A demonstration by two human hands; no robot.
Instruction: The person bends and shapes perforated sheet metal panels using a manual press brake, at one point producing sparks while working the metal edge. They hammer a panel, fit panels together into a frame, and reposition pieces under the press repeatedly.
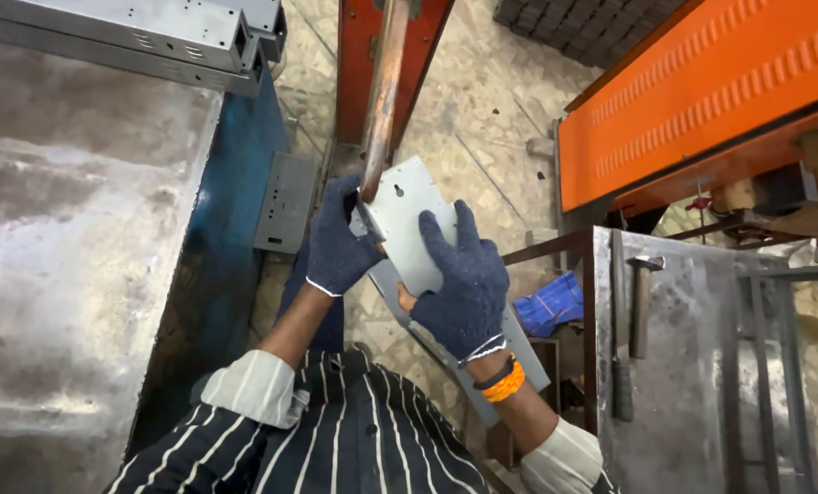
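I see a workshop from above, with a cracked stone floor (482,110). Both hands wear dark blue knit gloves. The left hand (340,242) and right hand (459,279) each close their grip on a pale grey metal plate (409,224), held tilted over the floor, its top edge against a copper rod (383,91). A worn steel desk (70,238) lies left; an orange machine (702,101) and a hammer (642,293) lie right.
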